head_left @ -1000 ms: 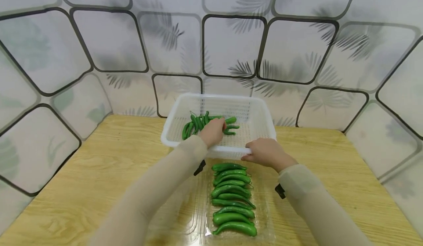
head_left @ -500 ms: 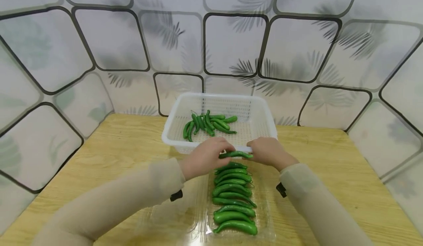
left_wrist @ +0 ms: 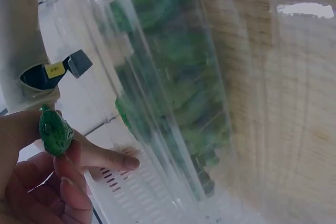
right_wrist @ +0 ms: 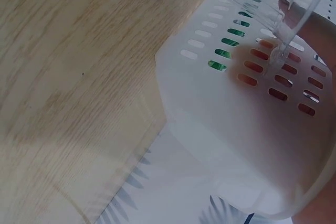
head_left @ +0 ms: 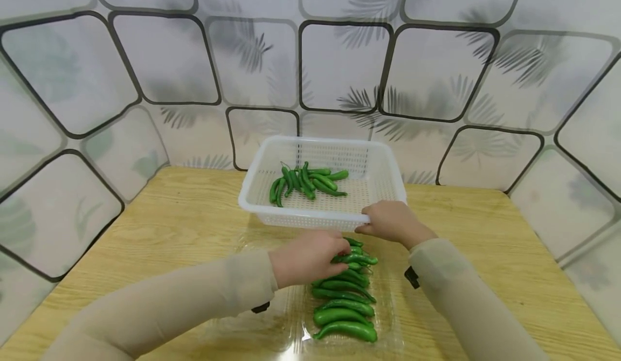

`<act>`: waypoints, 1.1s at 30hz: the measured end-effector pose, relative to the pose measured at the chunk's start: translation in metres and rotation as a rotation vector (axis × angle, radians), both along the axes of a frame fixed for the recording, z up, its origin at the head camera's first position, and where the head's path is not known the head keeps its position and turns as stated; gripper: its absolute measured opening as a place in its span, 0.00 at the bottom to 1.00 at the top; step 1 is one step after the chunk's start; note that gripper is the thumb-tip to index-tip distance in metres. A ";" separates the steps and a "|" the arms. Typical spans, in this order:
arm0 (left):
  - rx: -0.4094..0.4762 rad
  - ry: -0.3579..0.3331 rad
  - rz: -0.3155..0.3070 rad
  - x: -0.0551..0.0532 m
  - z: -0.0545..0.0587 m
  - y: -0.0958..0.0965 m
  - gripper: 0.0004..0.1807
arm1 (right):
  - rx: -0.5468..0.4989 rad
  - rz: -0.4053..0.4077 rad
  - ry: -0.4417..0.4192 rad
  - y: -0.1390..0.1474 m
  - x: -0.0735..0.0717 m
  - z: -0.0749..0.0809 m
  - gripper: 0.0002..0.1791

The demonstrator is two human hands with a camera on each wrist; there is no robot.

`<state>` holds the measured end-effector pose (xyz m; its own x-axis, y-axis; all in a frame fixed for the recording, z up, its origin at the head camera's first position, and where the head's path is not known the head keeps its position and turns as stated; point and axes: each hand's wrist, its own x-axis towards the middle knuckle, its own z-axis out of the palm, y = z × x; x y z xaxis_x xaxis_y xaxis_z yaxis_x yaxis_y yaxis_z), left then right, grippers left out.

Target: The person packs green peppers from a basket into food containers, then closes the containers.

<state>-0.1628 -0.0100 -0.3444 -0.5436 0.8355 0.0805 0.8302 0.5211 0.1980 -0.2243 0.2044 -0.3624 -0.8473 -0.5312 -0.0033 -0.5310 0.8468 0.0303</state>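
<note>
My left hand point(head_left: 310, 257) pinches a green chili pepper point(left_wrist: 55, 132) between thumb and fingers. In the head view it is low over the far part of a row of green chili peppers point(head_left: 344, 316), which lie side by side in a clear plastic tray point(head_left: 388, 333). The hand hides the left ends of the farthest ones. With fingers inside and thumb outside, my right hand point(head_left: 392, 222) grips the front right rim of a white slotted basket point(head_left: 286, 214). Several more chili peppers point(head_left: 310, 182) are piled on the left side of the basket floor.
A clear plastic section point(head_left: 252, 326) extends left of the row, under my left forearm. All this stands on a wood-grain table point(head_left: 160, 231). Behind the basket rises a pale patterned cloth backdrop point(head_left: 339, 70), which also closes in both sides.
My left hand has taken a chili pepper from the basket and carried it toward me, down over the row in the tray. The right hand stays on the basket rim.
</note>
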 end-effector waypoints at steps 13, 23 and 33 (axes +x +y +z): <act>-0.117 -0.005 0.003 0.004 -0.014 0.002 0.09 | 0.005 0.004 -0.006 -0.002 0.000 0.001 0.21; -0.159 0.071 -0.049 0.006 -0.021 0.002 0.09 | 0.014 0.010 0.000 -0.002 0.000 0.001 0.21; -0.251 0.170 -0.077 0.007 -0.027 0.007 0.12 | 0.022 0.003 -0.005 0.000 -0.001 -0.001 0.21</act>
